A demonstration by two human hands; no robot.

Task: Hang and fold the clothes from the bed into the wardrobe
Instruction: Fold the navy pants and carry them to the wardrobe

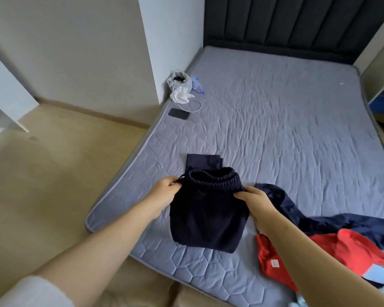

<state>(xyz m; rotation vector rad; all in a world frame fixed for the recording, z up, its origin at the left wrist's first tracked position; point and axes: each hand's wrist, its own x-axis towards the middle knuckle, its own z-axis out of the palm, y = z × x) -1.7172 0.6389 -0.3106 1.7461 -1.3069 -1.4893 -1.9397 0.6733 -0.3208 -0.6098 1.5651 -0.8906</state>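
Trousers of dark navy knit with a gathered elastic waistband (205,218) were held over the near part of the grey quilted mattress (286,129) — we pinched the waistband at 9 o'clock with our left hand (164,192) and at 3 o'clock with our right hand (256,206). A crumpled red garment (341,251) lay at 4 o'clock from them, a black phone (179,113) at 11 o'clock.

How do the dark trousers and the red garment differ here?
The dark trousers are navy and folded, the red garment bright and crumpled. The left hand and right hand hold the trousers' waistband; neither holds the red garment. Both are at the near end of the bed.
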